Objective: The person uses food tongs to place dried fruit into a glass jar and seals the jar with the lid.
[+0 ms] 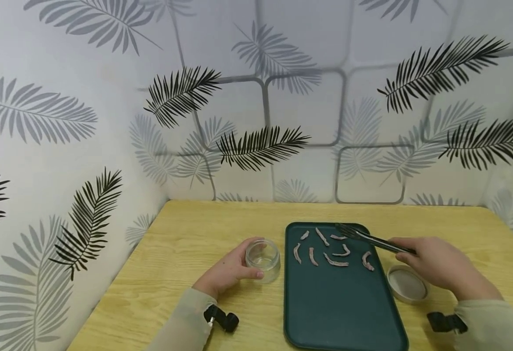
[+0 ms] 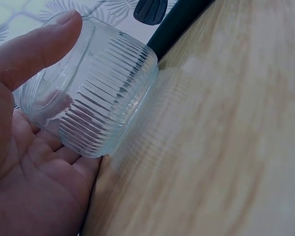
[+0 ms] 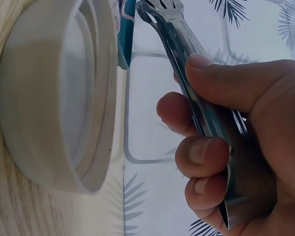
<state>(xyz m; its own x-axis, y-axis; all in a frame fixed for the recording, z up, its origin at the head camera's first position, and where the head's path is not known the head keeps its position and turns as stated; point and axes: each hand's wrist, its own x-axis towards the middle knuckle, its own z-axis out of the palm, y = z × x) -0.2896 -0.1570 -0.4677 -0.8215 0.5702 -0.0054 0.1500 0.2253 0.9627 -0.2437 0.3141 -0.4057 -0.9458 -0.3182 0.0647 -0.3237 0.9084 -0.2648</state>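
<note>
Eight pinkish-brown strips [image 1: 337, 264] are spread over the far half of a dark green tray [image 1: 340, 307] on the wood-grain table [image 1: 204, 224]. A ribbed glass jar [image 1: 268, 269], upright left of the tray, is held by the left grip [image 1: 233, 267], parted to jar's width. Metal tongs [image 1: 381, 242] are clasped by the right grip [image 1: 436, 261], fingers curled; tips over tray's far edge. Off-white lid [image 1: 407, 284] noted just right of tray.

- Pale beige left sleeve [image 1: 186, 319] is showing at seven o'clock.
- Right sleeve [image 1: 489, 325] is matching at four o'clock.
- Black mounts [image 1: 229, 321] are jutting from both sleeves.
</note>
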